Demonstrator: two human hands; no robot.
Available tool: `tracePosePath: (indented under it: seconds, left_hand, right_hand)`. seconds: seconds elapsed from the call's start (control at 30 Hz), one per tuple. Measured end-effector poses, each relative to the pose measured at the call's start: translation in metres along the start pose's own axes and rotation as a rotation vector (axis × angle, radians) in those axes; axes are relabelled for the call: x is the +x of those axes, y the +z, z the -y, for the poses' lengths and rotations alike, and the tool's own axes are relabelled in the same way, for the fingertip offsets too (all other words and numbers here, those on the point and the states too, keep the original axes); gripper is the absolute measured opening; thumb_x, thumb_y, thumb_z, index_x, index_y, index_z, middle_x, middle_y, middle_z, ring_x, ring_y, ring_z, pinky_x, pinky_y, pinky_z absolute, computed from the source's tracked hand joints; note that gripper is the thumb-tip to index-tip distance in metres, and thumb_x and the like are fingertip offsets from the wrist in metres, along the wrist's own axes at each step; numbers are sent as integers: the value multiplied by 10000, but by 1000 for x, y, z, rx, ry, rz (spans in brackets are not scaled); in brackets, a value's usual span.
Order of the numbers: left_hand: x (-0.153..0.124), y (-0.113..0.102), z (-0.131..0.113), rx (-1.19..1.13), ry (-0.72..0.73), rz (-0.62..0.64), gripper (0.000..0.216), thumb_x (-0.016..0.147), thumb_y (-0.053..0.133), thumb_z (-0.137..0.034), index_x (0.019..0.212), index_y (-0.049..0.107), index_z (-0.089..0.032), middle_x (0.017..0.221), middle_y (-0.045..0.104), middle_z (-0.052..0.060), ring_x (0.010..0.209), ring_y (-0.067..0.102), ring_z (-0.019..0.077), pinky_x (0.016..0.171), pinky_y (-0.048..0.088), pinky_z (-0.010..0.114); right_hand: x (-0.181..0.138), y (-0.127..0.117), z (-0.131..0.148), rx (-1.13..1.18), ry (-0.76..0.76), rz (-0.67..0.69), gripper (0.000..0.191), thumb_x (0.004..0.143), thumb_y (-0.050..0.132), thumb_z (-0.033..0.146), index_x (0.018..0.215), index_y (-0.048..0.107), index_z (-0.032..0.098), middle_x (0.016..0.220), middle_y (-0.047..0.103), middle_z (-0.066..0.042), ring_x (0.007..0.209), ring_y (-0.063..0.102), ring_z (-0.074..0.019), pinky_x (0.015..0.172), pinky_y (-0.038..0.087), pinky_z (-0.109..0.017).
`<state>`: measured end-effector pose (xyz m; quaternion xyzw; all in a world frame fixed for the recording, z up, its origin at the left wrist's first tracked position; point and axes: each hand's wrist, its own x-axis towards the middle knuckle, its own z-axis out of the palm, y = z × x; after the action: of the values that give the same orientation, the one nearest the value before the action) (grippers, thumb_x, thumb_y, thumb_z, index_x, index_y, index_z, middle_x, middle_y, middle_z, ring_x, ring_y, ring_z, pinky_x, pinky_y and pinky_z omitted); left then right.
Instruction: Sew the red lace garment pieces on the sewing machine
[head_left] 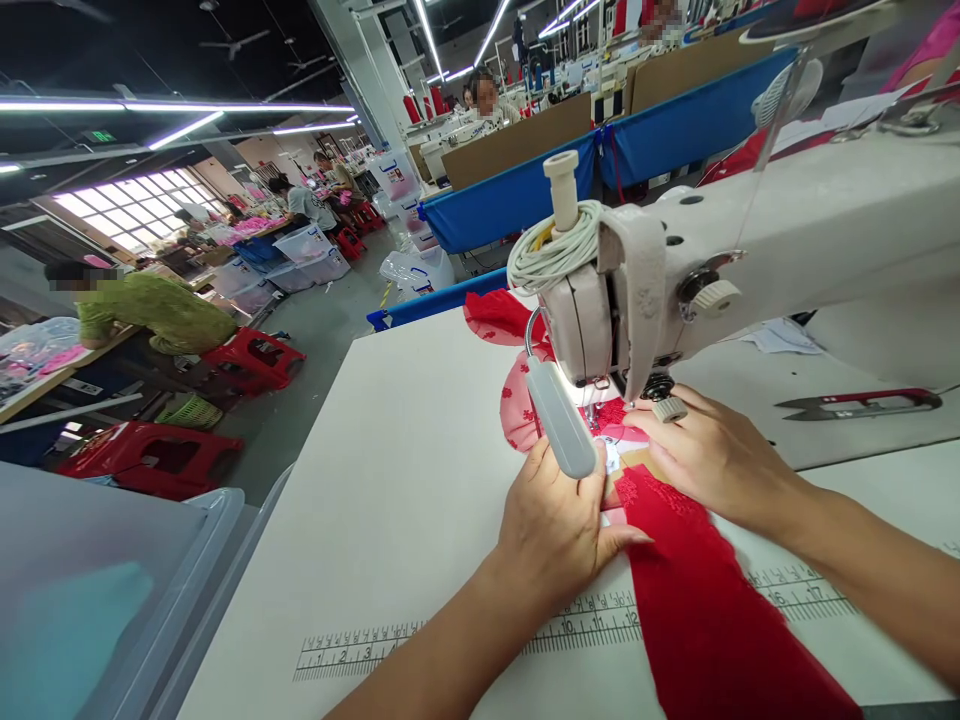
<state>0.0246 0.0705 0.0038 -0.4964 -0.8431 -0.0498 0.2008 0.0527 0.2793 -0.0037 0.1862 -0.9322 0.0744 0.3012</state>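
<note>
A strip of red lace fabric [705,610] runs from the table's near edge up under the needle of a white sewing machine [750,250]. My left hand [559,525] lies on the fabric's left edge just below the machine's lamp [559,420], fingers pressed flat and together, thumb pointing right. My right hand [709,450] rests flat on the fabric to the right of the needle, fingers stretched toward the presser foot. More red and pink lace [510,330] bunches behind the needle.
The white table [405,470] has a printed ruler [360,650] along its near edge. Thread snips [862,403] lie at the right behind the machine. A clear plastic bin [97,590] stands at the left. Red stools [150,455] and other workers are in the aisle beyond.
</note>
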Motion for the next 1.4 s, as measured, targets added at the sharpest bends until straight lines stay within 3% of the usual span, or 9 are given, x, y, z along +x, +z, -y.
tracePosePath:
  seconds: [0.1, 0.23, 0.43, 0.67, 0.87, 1.1, 1.2, 1.4]
  left_hand:
    - [0, -1, -2, 2, 2, 1, 751, 951, 208, -667, 1198, 603, -77, 1153, 649, 179, 1040, 612, 300, 903, 476, 428]
    - [-2, 0, -3, 11, 19, -18, 711, 960, 261, -639, 1201, 603, -64, 1147, 652, 187, 1042, 619, 300, 912, 487, 434]
    - [-4, -1, -3, 44, 32, 47, 695, 943, 366, -631, 1277, 559, -51, 1167, 647, 193, 1092, 608, 317, 960, 470, 466]
    - [-5, 0, -2, 58, 21, 45, 714, 949, 327, -637, 1286, 559, -51, 1134, 663, 191, 1075, 616, 316, 974, 466, 476]
    - [-4, 1, 1, 50, -11, 63, 717, 949, 315, -644, 1309, 542, -68, 1162, 653, 196, 1108, 599, 328, 868, 517, 453]
    - [-1, 0, 2, -44, -92, 92, 682, 930, 367, -654, 1217, 579, -73, 1190, 634, 207, 1127, 582, 336, 943, 478, 496]
    - [3, -3, 3, -117, -167, 112, 578, 915, 459, -589, 1175, 588, -89, 1223, 615, 202, 1179, 546, 347, 991, 437, 528]
    - [4, -4, 5, -155, -302, 140, 341, 910, 492, -278, 1219, 553, -149, 1251, 607, 134, 1266, 472, 334, 1084, 270, 651]
  right_hand:
    - [0, -1, 2, 15, -51, -24, 317, 818, 416, 4, 944, 679, 130, 801, 674, -95, 786, 567, -248, 628, 425, -342]
    - [0, -2, 3, 112, -104, 15, 324, 842, 402, 5, 960, 659, 162, 902, 714, -67, 815, 608, -210, 698, 421, -331]
    - [0, -3, 4, 76, -55, 27, 321, 800, 404, -11, 865, 650, 185, 767, 711, -30, 615, 578, -163, 654, 395, -315]
    - [-1, 0, 3, 65, -50, 26, 329, 766, 405, -44, 859, 636, 171, 908, 729, -67, 781, 650, -199, 734, 425, -334]
    - [-1, 1, 9, 36, 43, 102, 354, 763, 379, -90, 806, 605, 180, 824, 693, -72, 819, 637, -217, 793, 439, -345]
    - [1, -2, 3, 119, 30, 112, 390, 770, 374, -46, 956, 618, 195, 839, 712, -51, 816, 654, -209, 731, 499, -342]
    - [1, -1, 0, 189, 25, 101, 378, 828, 366, -8, 1052, 599, 188, 951, 713, -70, 862, 657, -203, 741, 519, -337]
    - [-3, -10, -2, 238, 206, -94, 244, 900, 348, 113, 914, 573, 209, 968, 678, -91, 846, 649, -202, 683, 510, -320]
